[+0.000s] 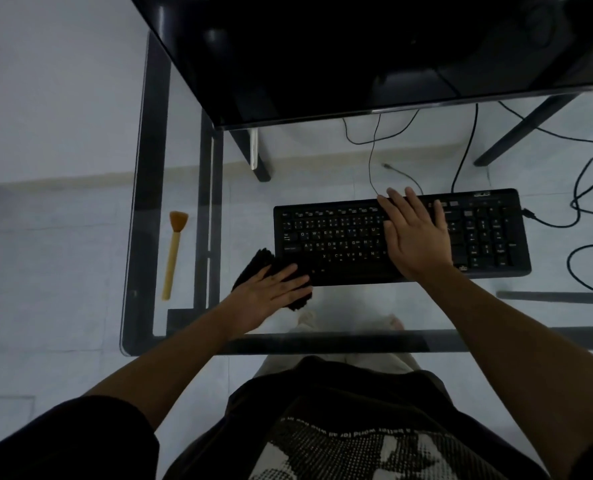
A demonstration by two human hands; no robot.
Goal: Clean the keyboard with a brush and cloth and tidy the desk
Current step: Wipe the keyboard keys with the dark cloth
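Observation:
A black keyboard (333, 237) lies on the glass desk (142, 327). My right hand (416, 233) lies flat across its middle keys, fingers straight. My left hand (270, 294) presses flat on a black cloth (258, 263) at the keyboard's front left corner, fingers extended. A wooden-handled brush (173, 251) with orange bristles lies on the desk to the left, apart from both hands, bristles pointing away from me.
A large dark monitor (357, 53) stands behind the keyboard. Black cables (582, 202) run over the desk at the right and behind the keyboard. The desk's dark frame bars (205, 202) show through the glass, with the floor below.

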